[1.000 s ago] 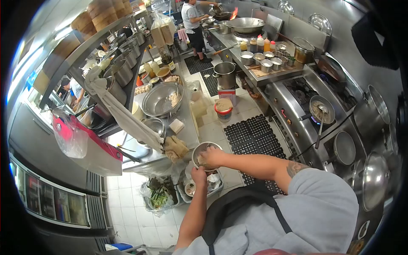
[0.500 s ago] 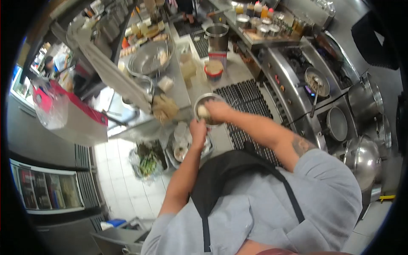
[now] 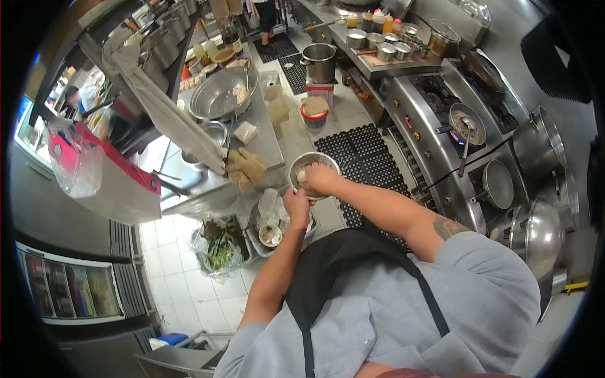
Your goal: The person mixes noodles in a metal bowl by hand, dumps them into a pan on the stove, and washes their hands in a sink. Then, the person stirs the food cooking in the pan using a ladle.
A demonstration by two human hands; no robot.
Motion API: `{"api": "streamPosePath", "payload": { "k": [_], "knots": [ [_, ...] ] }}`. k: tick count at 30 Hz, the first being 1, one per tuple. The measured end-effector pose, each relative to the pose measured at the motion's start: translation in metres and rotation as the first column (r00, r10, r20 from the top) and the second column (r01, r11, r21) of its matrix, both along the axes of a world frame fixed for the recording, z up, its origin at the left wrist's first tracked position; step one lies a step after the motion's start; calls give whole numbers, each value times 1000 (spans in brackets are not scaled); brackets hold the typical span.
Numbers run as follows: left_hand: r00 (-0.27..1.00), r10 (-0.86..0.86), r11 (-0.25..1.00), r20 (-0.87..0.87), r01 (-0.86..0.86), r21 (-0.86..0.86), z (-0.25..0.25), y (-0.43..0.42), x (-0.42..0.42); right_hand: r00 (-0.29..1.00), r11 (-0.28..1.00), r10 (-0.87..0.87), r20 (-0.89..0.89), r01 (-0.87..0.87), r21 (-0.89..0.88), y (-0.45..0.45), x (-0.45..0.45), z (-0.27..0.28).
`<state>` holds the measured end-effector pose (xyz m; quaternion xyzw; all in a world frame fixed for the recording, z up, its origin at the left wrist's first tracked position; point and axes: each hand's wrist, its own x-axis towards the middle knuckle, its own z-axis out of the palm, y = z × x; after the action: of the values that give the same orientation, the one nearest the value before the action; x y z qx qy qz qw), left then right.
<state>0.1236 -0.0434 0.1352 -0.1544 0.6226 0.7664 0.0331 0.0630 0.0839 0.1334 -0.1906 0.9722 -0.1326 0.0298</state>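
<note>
In front of my apron I hold a metal bowl (image 3: 331,162) in the air. My left hand (image 3: 297,205) is closed on its near rim. Down inside the bowl is my right hand (image 3: 320,179), its fingers curled around a pale, rounded lump (image 3: 302,177) that looks like dough. Part of the lump is hidden by the fingers. Left of the bowl, a crumpled brown cloth (image 3: 246,167) hangs over the counter's edge.
Below the counter stand a bin with green scraps (image 3: 220,252) and a bin with waste (image 3: 270,211). A stove with a pan (image 3: 477,129) is on the right. Ahead are a red-rimmed bucket (image 3: 314,120), a stockpot (image 3: 319,63) and a black mat (image 3: 362,154). Another person stands far ahead.
The bowl is tilted differently, with more of its inside showing. My right hand has shifted slightly down in it. My left hand stays on the rim, slightly lower in view.
</note>
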Motion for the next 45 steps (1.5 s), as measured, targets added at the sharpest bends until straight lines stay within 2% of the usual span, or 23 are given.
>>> {"api": "streamPosePath", "payload": {
  "k": [1,4,7,12,13,14,16,18,22,26,29,30,33,36,39,42,45],
  "knots": [
    [1000,-5,1000,-3,5,6,-9,-1,-1,998,1000,-4,60,4,0,0,0,7],
    [1000,4,1000,-3,-4,29,-17,-2,0,995,996,92,41,-92,6,-1,-5,8],
    [1000,11,999,12,-11,35,-16,-3,0,995,995,96,35,-96,11,-4,-8,7],
    [998,26,1000,61,-26,4,-10,-12,-4,999,999,30,21,-30,11,-12,4,28],
    [998,34,999,60,-34,-10,-11,-11,-4,1000,1000,-8,1,8,6,-10,10,36],
    [998,23,1000,60,-22,-21,-9,-8,-4,993,993,-95,71,99,-65,-13,16,41],
    [999,-8,999,47,11,-48,-9,0,2,984,977,-152,97,164,-139,-13,13,11],
    [1000,-23,999,18,24,-42,-10,4,8,980,972,-173,100,186,-144,-12,19,9],
    [998,-39,999,46,40,-2,-13,5,8,994,985,-101,52,107,-133,1,24,17],
    [984,-101,995,143,104,-8,-14,4,-3,992,995,-83,-94,78,-61,18,17,19],
    [982,-121,993,148,119,26,-16,3,-3,981,999,-40,-192,40,-5,16,18,14],
    [982,-129,991,135,125,40,-16,1,-2,995,999,32,-90,-28,46,18,22,18],
    [985,-114,991,131,102,91,-19,-1,0,986,992,93,141,-104,75,17,28,39],
    [993,-97,994,66,94,47,-20,3,2,988,996,-35,149,48,-79,23,13,21],
    [995,-92,995,48,91,31,-28,7,3,972,976,-173,157,191,-104,14,13,9],
    [997,-32,991,68,23,130,-33,6,5,914,994,-99,394,108,0,11,16,40],
    [998,-17,996,56,12,92,-27,7,3,991,998,-60,118,58,23,6,13,16]
  ]
}}
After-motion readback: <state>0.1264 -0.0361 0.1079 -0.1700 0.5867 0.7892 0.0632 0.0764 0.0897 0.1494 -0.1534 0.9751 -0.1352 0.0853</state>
